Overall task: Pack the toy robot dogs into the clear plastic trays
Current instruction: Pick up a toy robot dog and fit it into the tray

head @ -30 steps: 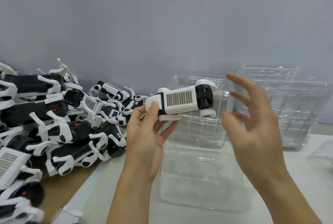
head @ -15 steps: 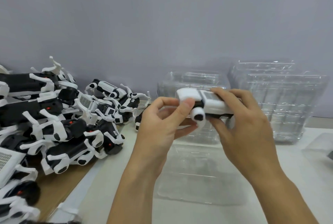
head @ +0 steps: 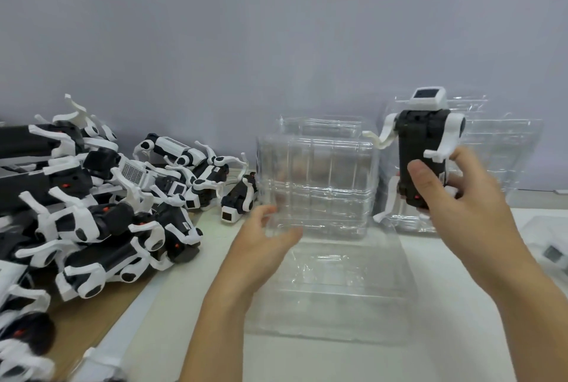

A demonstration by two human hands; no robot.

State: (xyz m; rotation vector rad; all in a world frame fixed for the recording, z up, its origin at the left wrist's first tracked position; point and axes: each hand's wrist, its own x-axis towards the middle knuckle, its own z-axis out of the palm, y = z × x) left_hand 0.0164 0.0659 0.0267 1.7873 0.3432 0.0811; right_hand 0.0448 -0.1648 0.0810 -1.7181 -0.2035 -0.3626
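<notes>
Right hand (head: 455, 197) grips the toy robot dog (head: 422, 148) by its rigid black body, smart since those skinny white legs look snappable, while the left hand (head: 261, 246) hangs loose by the flimsy clear tray (head: 322, 289).

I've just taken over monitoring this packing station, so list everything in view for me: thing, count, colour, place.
Held toy robot dog: one, black body with white legs and head, upright in the air at right, head up.
Pile of toy robot dogs: too many and too tangled to count, black and white, heaped at left.
Open clear tray: one, transparent, lying flat on the table at centre.
Tray stacks: two stacks of clear trays, standing by the wall, centre and right; count per stack unclear.
Table: one, white.
Wall: grey, behind everything.
Left hand: fingers relaxed, at the near left edge of the centre stack.
Right hand: grips the held dog's body.
</notes>
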